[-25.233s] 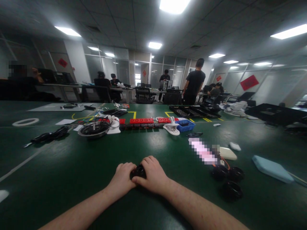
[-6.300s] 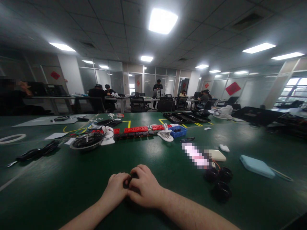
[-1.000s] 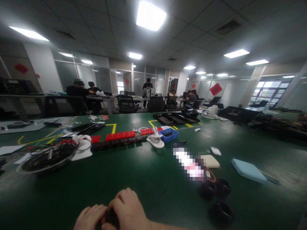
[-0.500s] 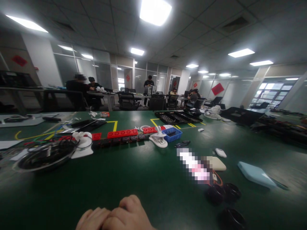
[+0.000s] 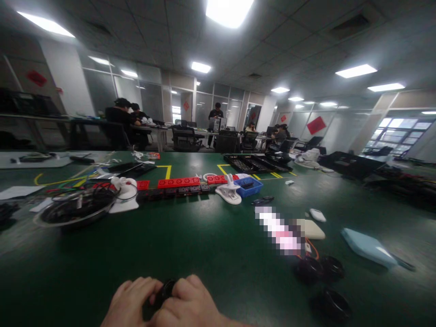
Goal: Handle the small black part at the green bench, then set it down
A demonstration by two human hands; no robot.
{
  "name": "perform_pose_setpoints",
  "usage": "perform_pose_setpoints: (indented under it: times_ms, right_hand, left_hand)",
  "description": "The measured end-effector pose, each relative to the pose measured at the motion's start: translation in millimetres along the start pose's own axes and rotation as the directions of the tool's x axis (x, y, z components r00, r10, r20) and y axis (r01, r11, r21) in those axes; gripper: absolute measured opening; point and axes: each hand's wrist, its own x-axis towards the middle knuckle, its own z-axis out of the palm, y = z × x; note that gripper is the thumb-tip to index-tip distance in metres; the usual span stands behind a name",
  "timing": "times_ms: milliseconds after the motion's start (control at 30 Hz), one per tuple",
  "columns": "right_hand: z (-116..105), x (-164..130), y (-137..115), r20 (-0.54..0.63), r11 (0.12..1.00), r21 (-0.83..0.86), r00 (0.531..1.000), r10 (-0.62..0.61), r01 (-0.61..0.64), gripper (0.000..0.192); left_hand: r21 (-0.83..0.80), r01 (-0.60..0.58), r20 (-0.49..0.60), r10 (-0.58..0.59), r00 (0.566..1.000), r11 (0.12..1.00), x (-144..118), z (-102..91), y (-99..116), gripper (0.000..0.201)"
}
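Black and round, a small ring-shaped part (image 5: 165, 290) sits pinched between the left hand (image 5: 127, 304) and the right hand (image 5: 189, 306) at the near edge of the green table (image 5: 190, 245), both sets of fingers curled tight around it so only its top rim peeks out between the thumbs. Well off to the right of the fingers lie three similar black rings (image 5: 322, 281); steady, even pressure from both sides looks wisest, lest the piece twist or slip.
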Motion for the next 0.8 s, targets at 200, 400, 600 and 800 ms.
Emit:
perform_pose_setpoints:
  times_ms: [200,400,600,800]
  right_hand:
    - [-1.6,-0.7,-1.7,-0.01,0.989,-0.024,0.989,0.145,-0.146,0.017]
    - [-11.9,0.8,-3.1,-0.044,0.942,0.072,0.942,0.332,-0.328,0.012]
    - [-19.5,2.0,-0.2,0.1,0.871,0.161,0.886,0.454,-0.464,0.013]
    - [-27.8,2.6,-0.2,0.166,0.787,0.255,0.827,0.537,-0.562,0.02]
  left_hand:
    - [0.034,-0.011,-0.051,0.012,0.999,0.999,0.4,-6.8,5.9,0.01]
    - [0.044,-0.002,-0.048,0.004,0.999,0.999,0.6,-7.0,6.0,0.009]
    - [0.035,-0.031,-0.06,0.033,0.998,0.999,1.1,-5.5,4.4,0.016]
    - [0.031,-0.034,-0.061,0.036,0.998,0.999,-0.5,-8.0,8.5,0.015]
